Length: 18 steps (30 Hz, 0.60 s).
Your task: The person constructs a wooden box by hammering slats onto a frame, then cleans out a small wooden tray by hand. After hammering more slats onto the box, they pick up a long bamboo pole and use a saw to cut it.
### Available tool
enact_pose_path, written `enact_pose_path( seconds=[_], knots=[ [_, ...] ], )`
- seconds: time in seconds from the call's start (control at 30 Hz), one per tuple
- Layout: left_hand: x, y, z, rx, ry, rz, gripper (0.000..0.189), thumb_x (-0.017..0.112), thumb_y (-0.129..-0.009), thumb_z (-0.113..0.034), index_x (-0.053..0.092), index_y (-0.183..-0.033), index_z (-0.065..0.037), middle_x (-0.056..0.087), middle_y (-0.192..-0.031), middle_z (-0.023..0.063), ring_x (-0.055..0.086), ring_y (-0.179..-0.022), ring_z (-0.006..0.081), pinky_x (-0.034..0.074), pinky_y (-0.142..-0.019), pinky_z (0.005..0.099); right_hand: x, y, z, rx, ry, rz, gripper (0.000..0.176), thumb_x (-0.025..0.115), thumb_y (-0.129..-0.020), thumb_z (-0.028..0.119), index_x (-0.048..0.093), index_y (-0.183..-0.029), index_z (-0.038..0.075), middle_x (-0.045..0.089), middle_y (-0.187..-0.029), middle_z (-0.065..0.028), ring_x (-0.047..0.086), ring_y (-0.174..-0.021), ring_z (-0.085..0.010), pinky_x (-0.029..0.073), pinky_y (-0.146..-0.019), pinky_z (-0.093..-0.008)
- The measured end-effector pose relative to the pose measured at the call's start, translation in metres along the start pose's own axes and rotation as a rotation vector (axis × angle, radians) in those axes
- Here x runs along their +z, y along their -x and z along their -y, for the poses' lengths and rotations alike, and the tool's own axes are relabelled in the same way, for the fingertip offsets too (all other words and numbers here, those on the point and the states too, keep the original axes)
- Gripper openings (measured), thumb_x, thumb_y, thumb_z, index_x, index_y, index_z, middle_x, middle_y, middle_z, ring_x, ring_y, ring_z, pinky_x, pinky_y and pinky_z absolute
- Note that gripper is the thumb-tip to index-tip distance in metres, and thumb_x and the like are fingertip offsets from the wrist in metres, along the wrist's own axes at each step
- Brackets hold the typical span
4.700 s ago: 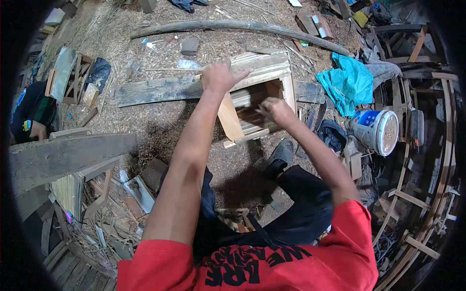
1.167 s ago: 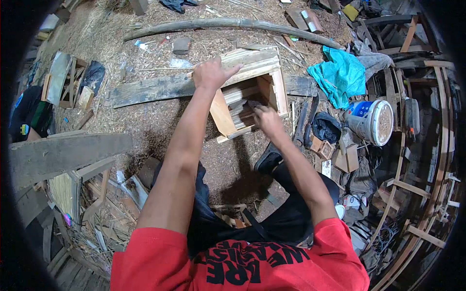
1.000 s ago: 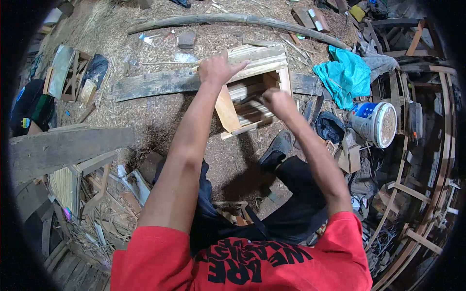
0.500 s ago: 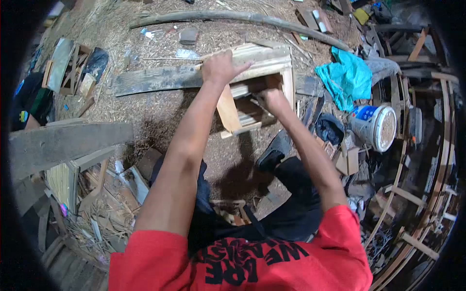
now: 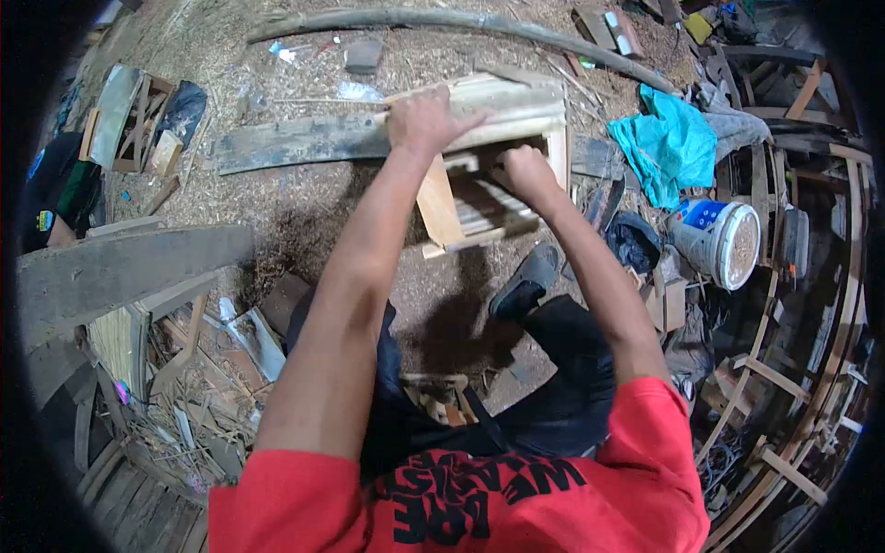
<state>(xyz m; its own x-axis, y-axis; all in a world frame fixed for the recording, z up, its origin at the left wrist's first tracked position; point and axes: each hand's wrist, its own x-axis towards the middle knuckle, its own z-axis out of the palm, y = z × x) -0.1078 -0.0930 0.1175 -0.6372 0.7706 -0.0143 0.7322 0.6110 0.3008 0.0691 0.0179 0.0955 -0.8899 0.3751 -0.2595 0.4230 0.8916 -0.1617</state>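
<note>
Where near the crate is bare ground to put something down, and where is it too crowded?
Bare sawdust ground lies left of the crate, between the dark plank and the grey board. A smaller, slightly littered patch lies between plank and pole. Right of the crate it is crowded: cloth, bucket, scraps.

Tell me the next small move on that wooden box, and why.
Probably draw the right hand a short way down the slats inside the wooden box, left hand pressing on top. The right hand is clenched in the opening near its upper edge, the left lies flat on top, and the box rests on loose shavings, so it could slip.
</note>
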Motion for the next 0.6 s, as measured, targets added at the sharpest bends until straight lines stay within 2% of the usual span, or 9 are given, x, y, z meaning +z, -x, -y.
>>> enact_pose_path(
  seconds=[0.07,0.13,0.2,0.23,0.33,0.4,0.47,0.53,0.6],
  knots=[
    [-0.001,0.005,0.003,0.026,0.009,-0.03,0.091,0.045,-0.073,-0.09,0.069,-0.095,-0.006,0.071,-0.078,0.0152,0.072,-0.075,0.0288,0.058,-0.063,0.0401,0.016,-0.018,-0.012,-0.089,-0.1,-0.032,0.021,0.071,-0.077,0.022,0.073,-0.087,0.003,0.07,-0.09,-0.0206,0.068,-0.085,-0.0387,0.055,-0.078,-0.0465],
    [0.002,-0.004,0.003,0.019,-0.014,-0.059,0.091,0.044,-0.074,-0.09,0.069,-0.096,-0.005,0.071,-0.078,0.0154,0.072,-0.075,0.0283,0.058,-0.064,0.0398,-0.015,-0.007,-0.003,0.005,-0.117,0.183,0.022,0.07,-0.079,0.019,0.071,-0.094,0.003,0.07,-0.096,-0.0197,0.067,-0.088,-0.038,0.055,-0.08,-0.0453],
    [-0.002,-0.005,0.001,-0.006,-0.002,0.005,0.091,0.043,-0.074,-0.09,0.069,-0.096,-0.005,0.071,-0.078,0.0162,0.072,-0.076,0.0284,0.058,-0.064,0.0402,-0.014,0.01,-0.001,0.01,-0.054,0.235,0.021,0.068,-0.081,0.016,0.071,-0.097,0.003,0.07,-0.1,-0.0188,0.067,-0.091,-0.0363,0.055,-0.082,-0.0442],
    [-0.007,-0.006,-0.001,-0.035,-0.004,0.043,0.091,0.045,-0.073,-0.09,0.071,-0.099,-0.007,0.072,-0.08,0.0131,0.073,-0.078,0.027,0.058,-0.067,0.0394,-0.014,0.015,0.002,0.001,-0.022,0.255,0.021,0.067,-0.082,0.015,0.07,-0.098,0.003,0.07,-0.102,-0.0183,0.067,-0.093,-0.0355,0.055,-0.082,-0.0436],
    [-0.005,-0.007,0.002,0.011,-0.012,-0.027,0.091,0.045,-0.072,-0.09,0.072,-0.1,-0.007,0.073,-0.083,0.0139,0.073,-0.08,0.027,0.058,-0.069,0.0396,-0.031,0.062,0.005,-0.129,-0.032,0.023,0.017,0.064,-0.085,0.015,0.07,-0.095,0.002,0.071,-0.101,-0.0167,0.067,-0.093,-0.0341,0.055,-0.082,-0.0425],
    [0.001,-0.007,0.003,0.02,-0.01,-0.058,0.092,0.045,-0.073,-0.089,0.071,-0.101,-0.006,0.072,-0.078,0.015,0.072,-0.075,0.028,0.058,-0.066,0.0405,-0.062,0.097,0.014,-0.228,-0.053,-0.099,0.017,0.066,-0.084,0.014,0.07,-0.096,0.002,0.071,-0.101,-0.0164,0.067,-0.094,-0.0343,0.056,-0.082,-0.0418],
    [0.001,-0.009,0.004,0.017,0.002,-0.051,0.092,0.046,-0.073,-0.089,0.07,-0.102,-0.005,0.071,-0.076,0.016,0.072,-0.074,0.0288,0.058,-0.065,0.0414,-0.088,0.129,0.021,-0.251,-0.165,-0.297,0.009,0.067,-0.083,0.008,0.071,-0.086,0.001,0.071,-0.097,-0.0154,0.068,-0.088,-0.0335,0.056,-0.08,-0.041],
    [-0.003,-0.011,0.002,0.002,0.026,-0.001,0.091,0.047,-0.074,-0.088,0.07,-0.103,-0.005,0.071,-0.079,0.0169,0.072,-0.076,0.0295,0.058,-0.066,0.0421,-0.116,0.16,0.024,-0.045,-0.315,-0.316,0.013,0.072,-0.082,0.007,0.074,-0.094,0.001,0.072,-0.097,-0.0159,0.07,-0.088,-0.0303,0.056,-0.081,-0.0364],
    [-0.006,-0.008,0.001,0.014,0.046,-0.04,0.088,0.05,-0.074,-0.086,0.069,-0.103,-0.004,0.071,-0.083,0.0175,0.072,-0.08,0.0307,0.058,-0.069,0.0427,-0.134,0.189,0.01,0.2,-0.454,-0.381,0.015,0.073,-0.086,0.007,0.074,-0.098,-0.001,0.074,-0.095,-0.0141,0.071,-0.085,-0.0217,0.054,-0.082,-0.0322]
  ],
)
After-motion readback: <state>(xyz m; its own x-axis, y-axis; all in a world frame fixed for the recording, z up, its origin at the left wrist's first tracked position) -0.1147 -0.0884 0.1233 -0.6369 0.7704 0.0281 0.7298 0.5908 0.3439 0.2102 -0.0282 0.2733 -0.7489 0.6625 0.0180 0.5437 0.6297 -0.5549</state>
